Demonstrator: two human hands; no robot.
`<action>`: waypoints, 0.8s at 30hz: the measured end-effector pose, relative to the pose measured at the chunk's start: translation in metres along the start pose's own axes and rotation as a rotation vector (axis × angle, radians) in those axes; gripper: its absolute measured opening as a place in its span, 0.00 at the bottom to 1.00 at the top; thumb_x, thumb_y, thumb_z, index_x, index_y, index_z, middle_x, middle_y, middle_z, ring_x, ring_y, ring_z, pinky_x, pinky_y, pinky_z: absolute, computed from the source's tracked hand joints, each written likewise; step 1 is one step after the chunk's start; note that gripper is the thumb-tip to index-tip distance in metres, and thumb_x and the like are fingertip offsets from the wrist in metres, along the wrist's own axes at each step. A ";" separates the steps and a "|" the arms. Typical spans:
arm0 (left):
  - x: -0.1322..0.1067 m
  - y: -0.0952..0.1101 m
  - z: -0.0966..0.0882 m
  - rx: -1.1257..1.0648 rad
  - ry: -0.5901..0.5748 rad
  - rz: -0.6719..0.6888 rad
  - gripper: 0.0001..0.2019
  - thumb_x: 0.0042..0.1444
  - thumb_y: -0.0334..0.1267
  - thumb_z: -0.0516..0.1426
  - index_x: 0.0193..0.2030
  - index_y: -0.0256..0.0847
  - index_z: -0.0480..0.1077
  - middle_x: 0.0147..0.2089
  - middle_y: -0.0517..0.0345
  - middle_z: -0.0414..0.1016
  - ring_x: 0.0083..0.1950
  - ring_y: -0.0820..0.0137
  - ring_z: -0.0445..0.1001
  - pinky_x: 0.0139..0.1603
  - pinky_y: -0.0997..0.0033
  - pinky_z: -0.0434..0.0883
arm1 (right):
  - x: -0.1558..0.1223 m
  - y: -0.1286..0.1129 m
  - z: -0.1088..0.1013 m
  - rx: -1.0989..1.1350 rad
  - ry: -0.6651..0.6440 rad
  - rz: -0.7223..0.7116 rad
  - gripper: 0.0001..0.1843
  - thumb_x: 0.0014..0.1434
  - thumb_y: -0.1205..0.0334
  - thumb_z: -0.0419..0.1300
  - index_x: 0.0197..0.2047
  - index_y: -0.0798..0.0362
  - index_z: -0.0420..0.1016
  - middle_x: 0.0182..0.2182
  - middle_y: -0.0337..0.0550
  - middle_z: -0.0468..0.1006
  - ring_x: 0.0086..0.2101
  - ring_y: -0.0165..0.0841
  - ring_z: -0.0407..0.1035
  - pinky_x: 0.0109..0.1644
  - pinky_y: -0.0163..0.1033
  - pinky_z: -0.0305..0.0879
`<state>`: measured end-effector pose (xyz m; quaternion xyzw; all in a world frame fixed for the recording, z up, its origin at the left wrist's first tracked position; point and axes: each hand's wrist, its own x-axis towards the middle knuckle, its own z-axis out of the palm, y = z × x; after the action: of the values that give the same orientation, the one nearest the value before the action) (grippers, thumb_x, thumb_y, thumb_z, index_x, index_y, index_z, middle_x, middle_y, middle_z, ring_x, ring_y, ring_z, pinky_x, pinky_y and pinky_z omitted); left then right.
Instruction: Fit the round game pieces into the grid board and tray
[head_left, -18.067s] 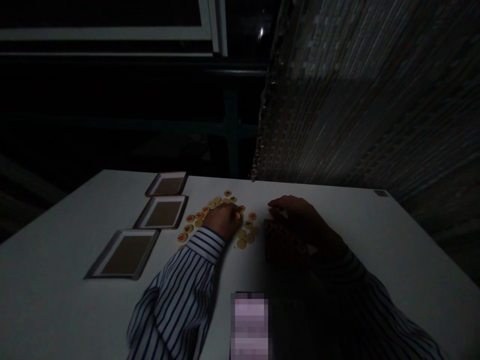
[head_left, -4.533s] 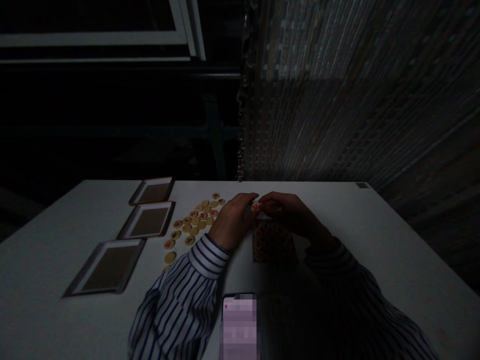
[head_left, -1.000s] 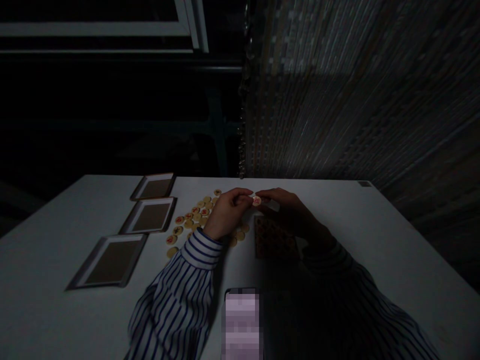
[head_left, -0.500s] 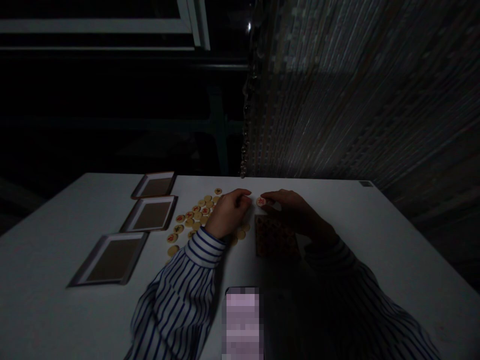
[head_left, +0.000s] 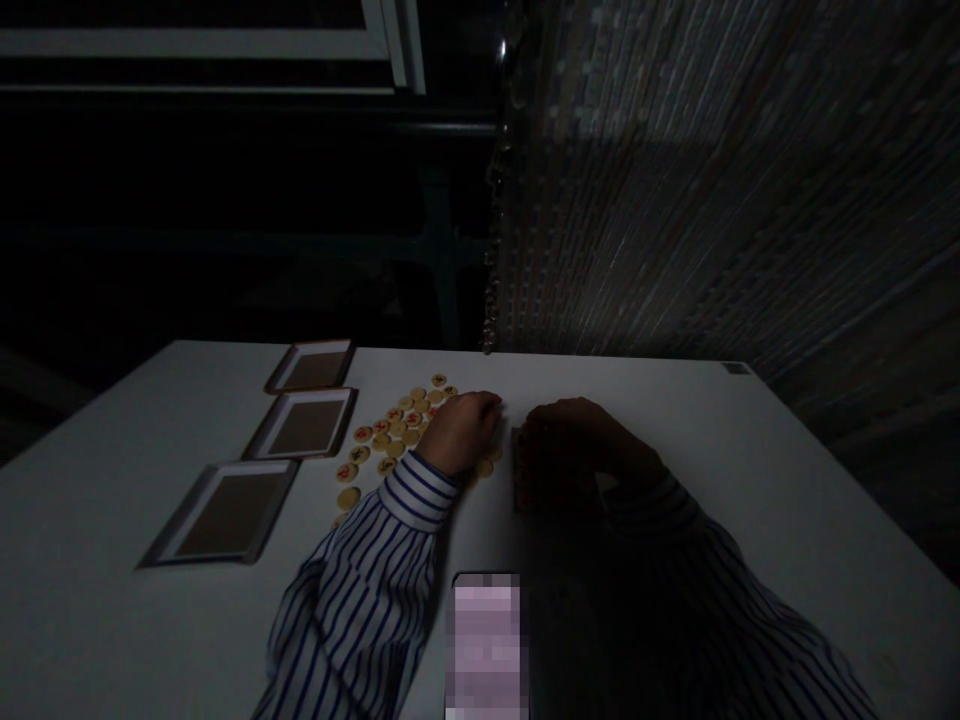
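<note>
Very dim, deep shadows, soft blur

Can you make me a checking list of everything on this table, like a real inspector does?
Surface: white table, dimly lit, with its right side in shadow.
Job's things: round tan discs with red or dark marks, scattered flat; dark patterned board, mostly hidden.
Clutter: three shallow square trays in a row at the left; phone at the near edge.
Grips: left hand curled on the discs; right hand in shadow over the board; too dark to tell whether either grip holds a disc.
Cables: nothing seen.
Surroundings: beaded curtain behind; pale window frame at upper left.
</note>
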<state>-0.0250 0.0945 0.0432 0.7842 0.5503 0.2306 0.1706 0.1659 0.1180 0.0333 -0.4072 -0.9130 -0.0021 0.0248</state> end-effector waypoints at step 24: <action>-0.001 -0.001 0.001 -0.055 0.004 -0.030 0.12 0.54 0.36 0.50 0.40 0.38 0.71 0.34 0.51 0.76 0.36 0.67 0.72 0.40 0.69 0.65 | 0.005 0.003 0.017 -0.083 -0.085 -0.009 0.13 0.57 0.57 0.49 0.33 0.53 0.73 0.30 0.46 0.76 0.30 0.34 0.69 0.31 0.37 0.57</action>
<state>-0.0259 0.0943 0.0419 0.7703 0.5558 0.2445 0.1948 0.1637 0.1241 0.0170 -0.4035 -0.9142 -0.0230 -0.0307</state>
